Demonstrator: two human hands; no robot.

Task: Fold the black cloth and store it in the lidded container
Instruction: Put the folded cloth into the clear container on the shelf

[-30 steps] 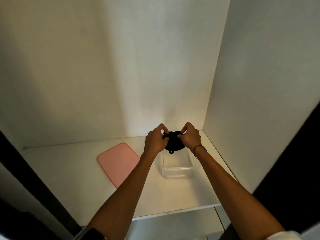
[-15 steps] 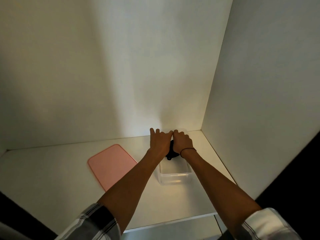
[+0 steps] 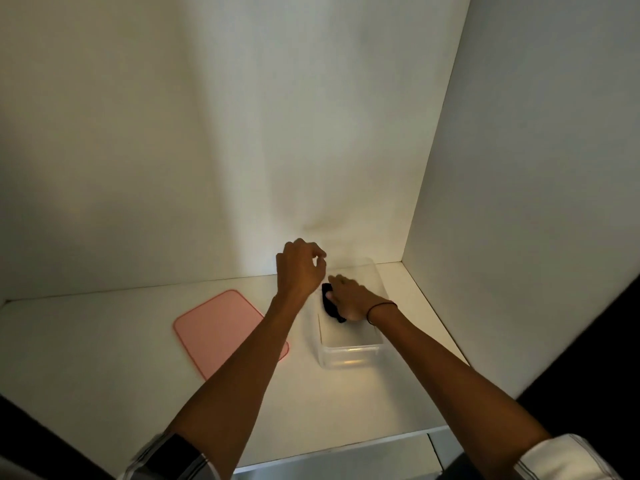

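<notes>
A clear plastic container (image 3: 349, 355) stands on the white shelf at the right, without its lid. The folded black cloth (image 3: 329, 304) lies inside it, mostly hidden under my right hand (image 3: 349, 299), which presses flat on the cloth inside the container. My left hand (image 3: 300, 268) hovers above the container's left rim with its fingers loosely curled and nothing in it. The pink lid (image 3: 221, 329) lies flat on the shelf to the left of the container, partly crossed by my left forearm.
The white shelf (image 3: 104, 358) sits in a cupboard nook, with a back wall behind and a side wall (image 3: 502, 202) close to the container's right. The shelf's front edge (image 3: 346, 448) runs below my forearms.
Both hands held the cloth above the container, then lowered it inside. My left hand has now let go and lifted off to the left; my right hand stays down on the cloth.
</notes>
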